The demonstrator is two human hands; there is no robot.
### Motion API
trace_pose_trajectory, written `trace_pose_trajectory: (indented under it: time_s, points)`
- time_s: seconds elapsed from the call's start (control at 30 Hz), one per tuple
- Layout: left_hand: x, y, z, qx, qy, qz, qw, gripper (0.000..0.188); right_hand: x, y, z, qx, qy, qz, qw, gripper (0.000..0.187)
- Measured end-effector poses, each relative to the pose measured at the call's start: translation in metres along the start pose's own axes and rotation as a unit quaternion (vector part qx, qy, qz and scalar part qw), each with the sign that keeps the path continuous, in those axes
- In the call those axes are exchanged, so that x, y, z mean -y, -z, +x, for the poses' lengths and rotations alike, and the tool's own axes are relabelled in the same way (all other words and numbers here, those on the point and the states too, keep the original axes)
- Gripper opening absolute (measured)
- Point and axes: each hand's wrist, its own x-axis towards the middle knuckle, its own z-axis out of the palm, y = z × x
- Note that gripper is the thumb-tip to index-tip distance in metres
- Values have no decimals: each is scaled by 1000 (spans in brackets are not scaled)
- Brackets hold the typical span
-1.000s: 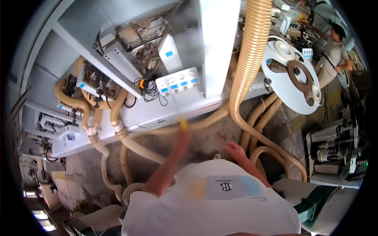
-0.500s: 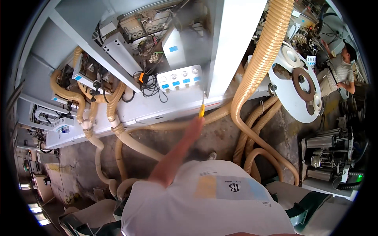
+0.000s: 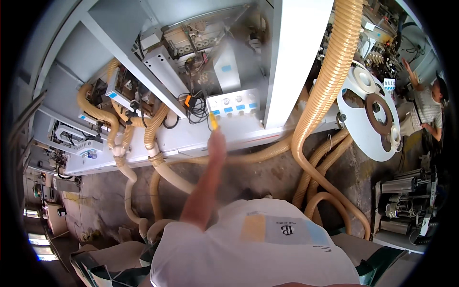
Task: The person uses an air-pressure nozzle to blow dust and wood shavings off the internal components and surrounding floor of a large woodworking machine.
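My left hand (image 3: 217, 142) is closed around the yellow handle of a screwdriver (image 3: 213, 120), which points up and away from me. Its tip end is near the lower left corner of a white gauge panel (image 3: 233, 104) with round dials and blue labels; I cannot tell whether the two touch. Just left of the tool, a coil of black cable (image 3: 198, 114) lies on the white machine ledge beside an orange piece (image 3: 190, 101). My right hand is outside the picture.
Beige ribbed hoses (image 3: 330, 62) run down from the machine and across the floor. A white post (image 3: 297, 62) stands right of the gauge panel. Farther right are a white plate with rolls (image 3: 354, 126) and another person (image 3: 425, 107) with one arm raised.
My left hand has swung left with the screwdriver, from right of the gauge panel to its lower left corner. The whole view has shifted, so the machine appears farther right and lower.
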Motion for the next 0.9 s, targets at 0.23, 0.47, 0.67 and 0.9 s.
trace_pose_trajectory:
  time_s: [0.23, 0.47, 0.67, 0.9]
  points:
    - [-89, -27, -13, 42, -44, -93, 994, 48, 9, -2, 9, 11, 18, -8, 1000, 34]
    - [-56, -19, -26, -2, -46, -95, 994, 49, 5, -1, 7, 13, 19, -8, 1000, 34]
    - [60, 12, -34, 17, -80, 57, 995, 48, 4, -3, 2, 21, 22, -14, 999, 34]
    - [135, 37, -86, 39, -118, 254, 959, 35, 1, -4, 0, 28, 31, -22, 999, 33]
